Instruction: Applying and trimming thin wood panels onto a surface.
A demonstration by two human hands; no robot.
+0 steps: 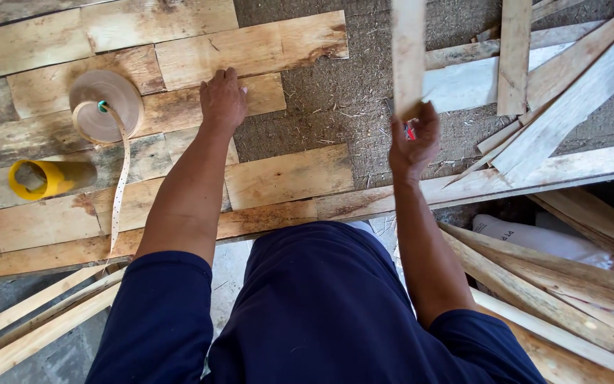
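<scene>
Left hand [222,99]: palm down, fingers together and flat on a pale, stained wooden board [211,96] in the patchwork of short boards laid edge to edge over the coarse brown fibre mat [342,92]. Holds nothing; presses on the board near its right end, close to the inner edge of the laid boards.

Right hand [413,142]: raised over the bare mat, closed around the lower end of a narrow pale wooden slat [408,53]. Slat stands nearly upright and runs out past the top edge of view. A small red object [410,130] shows inside the grip; too hidden to tell what it is.

Left of the left hand, on the laid boards: a flat roll of tan paper tape [106,105], its loose perforated tail [119,185] hanging down across the boards toward the near edge. Just below it, a yellow cylindrical tube [50,178] lying on its side, open end to the left.

A long wooden plank [506,178] runs along the near edge of the mat, from under the right wrist to the right side. Beyond it at the upper right, a loose pile of pale wooden strips [556,92], crossing one another. More wooden offcuts [577,284] lie at lower right, with a white plastic sack [527,238] among them. Thin strips [30,320] also at lower left.

Person wears dark blue clothing [321,313].
</scene>
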